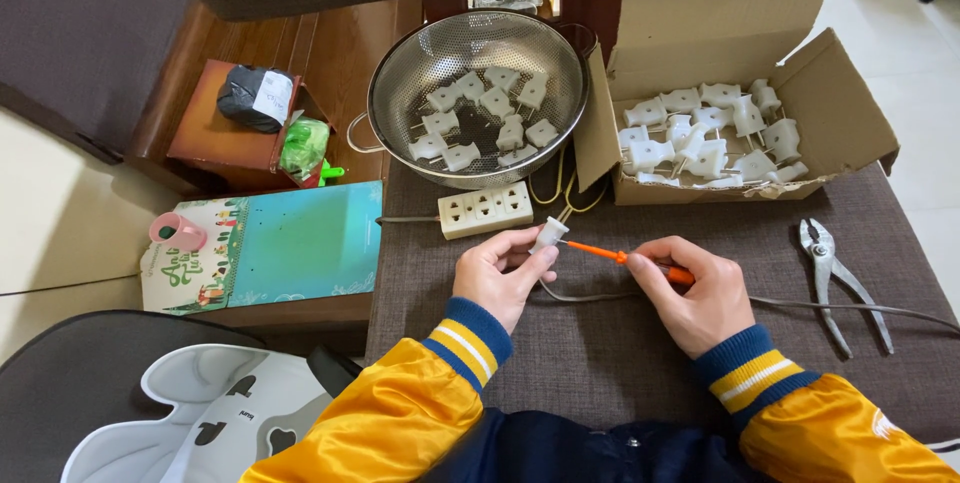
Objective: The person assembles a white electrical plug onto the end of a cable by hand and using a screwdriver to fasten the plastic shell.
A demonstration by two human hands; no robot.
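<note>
Fingers (640, 268) w/ screwdriver (625, 259) horiz., tip toward plug (548, 235)

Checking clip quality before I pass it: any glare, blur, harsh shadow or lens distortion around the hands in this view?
Head view: soft, even light, only faint shadows; left hand, white plug, right hand and orange screwdriver are sharp. Mild sheen in the metal colander. Wide-angle bending shows at the edges.

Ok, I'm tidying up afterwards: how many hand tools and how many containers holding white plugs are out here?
Hand tools: 2 (orange screwdriver, pliers)
Plug containers: 2 (colander, cardboard box)
Total: 4
</note>
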